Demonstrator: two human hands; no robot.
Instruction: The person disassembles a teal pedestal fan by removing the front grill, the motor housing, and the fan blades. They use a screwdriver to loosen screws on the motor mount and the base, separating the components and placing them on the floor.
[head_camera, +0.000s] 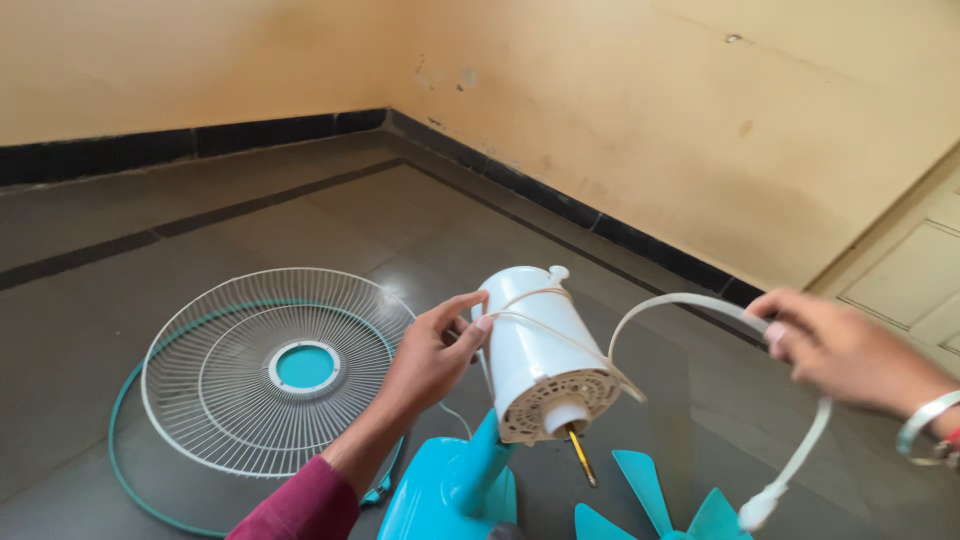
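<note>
The left hand (432, 352) pinches the white fan motor (540, 350) to keep it steady. The right hand (840, 352) grips the white cord (690, 302), keeping it off the floor (300, 215).

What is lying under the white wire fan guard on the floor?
Under the white wire guard a teal ring and the grey floor show. The left hand and its sleeve cover the guard's right edge.

Left hand (432, 355), maroon-sleeved, reaches up with fingers pinched; right hand (838, 352), bangle at wrist, curls closed, blurred.
</note>
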